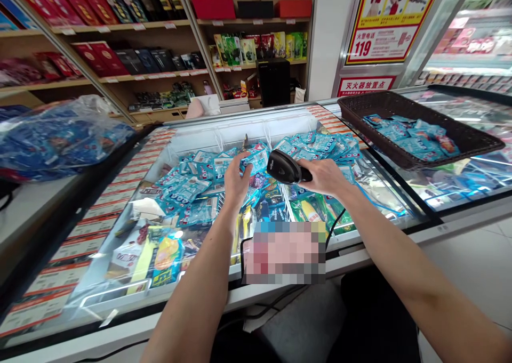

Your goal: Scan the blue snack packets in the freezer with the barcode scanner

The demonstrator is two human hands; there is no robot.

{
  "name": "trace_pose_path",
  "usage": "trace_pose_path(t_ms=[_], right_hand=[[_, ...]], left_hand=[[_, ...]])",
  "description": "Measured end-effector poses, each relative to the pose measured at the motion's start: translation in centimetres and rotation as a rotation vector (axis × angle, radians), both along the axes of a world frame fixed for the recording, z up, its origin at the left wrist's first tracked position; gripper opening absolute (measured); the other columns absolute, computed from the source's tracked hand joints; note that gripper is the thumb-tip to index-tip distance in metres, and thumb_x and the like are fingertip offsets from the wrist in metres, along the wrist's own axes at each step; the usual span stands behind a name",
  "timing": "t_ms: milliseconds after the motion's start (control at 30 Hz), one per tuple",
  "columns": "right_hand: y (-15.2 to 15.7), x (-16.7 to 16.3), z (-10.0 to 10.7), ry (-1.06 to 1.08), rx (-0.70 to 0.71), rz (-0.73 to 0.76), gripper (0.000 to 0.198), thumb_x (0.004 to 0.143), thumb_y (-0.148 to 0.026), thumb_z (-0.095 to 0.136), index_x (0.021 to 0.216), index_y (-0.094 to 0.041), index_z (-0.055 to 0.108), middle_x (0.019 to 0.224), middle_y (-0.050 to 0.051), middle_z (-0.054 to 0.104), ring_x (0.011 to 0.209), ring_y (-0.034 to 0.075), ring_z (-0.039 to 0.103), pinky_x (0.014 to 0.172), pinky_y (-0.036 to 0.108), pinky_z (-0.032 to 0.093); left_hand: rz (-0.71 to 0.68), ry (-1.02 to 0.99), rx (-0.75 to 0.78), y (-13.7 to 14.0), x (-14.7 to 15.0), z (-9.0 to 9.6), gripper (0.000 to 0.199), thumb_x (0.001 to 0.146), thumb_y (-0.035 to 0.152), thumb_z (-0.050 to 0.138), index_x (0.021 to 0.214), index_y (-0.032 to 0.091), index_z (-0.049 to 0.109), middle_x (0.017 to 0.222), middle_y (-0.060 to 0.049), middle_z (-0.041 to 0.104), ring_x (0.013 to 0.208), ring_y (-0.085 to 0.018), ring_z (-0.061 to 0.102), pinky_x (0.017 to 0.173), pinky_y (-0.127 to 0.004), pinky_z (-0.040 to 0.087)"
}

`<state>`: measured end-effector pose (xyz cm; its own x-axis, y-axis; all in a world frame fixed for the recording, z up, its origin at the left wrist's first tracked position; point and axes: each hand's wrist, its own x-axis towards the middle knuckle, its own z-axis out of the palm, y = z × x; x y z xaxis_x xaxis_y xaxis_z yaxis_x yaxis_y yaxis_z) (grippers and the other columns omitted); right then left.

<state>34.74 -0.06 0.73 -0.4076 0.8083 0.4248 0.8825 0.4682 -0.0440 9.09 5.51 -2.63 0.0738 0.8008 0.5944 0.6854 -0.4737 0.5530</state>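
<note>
My right hand [325,176] is wrapped round the handle of a black barcode scanner [283,168]. The scanner's head faces left, close to my left hand [237,179]. Between the thumb and fingers of that left hand is a small blue snack packet [258,160], its printed side partly visible. Beneath both hands, many similar blue packets [188,188] lie in loose piles on the glass top of a chest freezer [120,208]. The scanner's cable [335,224] hangs down from my right hand.
A dark brown woven basket [404,160] with more blue packets stands at the right. At the left lies a clear plastic bag [60,136] full of blue packets. A blurred-out device [284,253] sits at the near edge. Stocked shelves [156,78] rise behind.
</note>
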Motion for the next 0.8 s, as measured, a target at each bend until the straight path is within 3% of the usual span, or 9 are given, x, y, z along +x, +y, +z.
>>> trace_pose_path(t_ms=[800], right_hand=[[-0.01, 0.14, -0.04, 0.015, -0.008, 0.036, 0.031, 0.078, -0.040, 0.052, 0.102, -0.021, 0.058, 0.079, 0.004, 0.067, 0.068, 0.016, 0.058, 0.057, 0.027, 0.030]], left_hand=[[0.012, -0.031, -0.013, 0.04, 0.10, -0.21, 0.034, 0.084, 0.029, 0.047, 0.117, 0.025, 0.052, 0.116, -0.001, 0.059, 0.080, -0.012, 0.054, 0.071, -0.026, 0.042]])
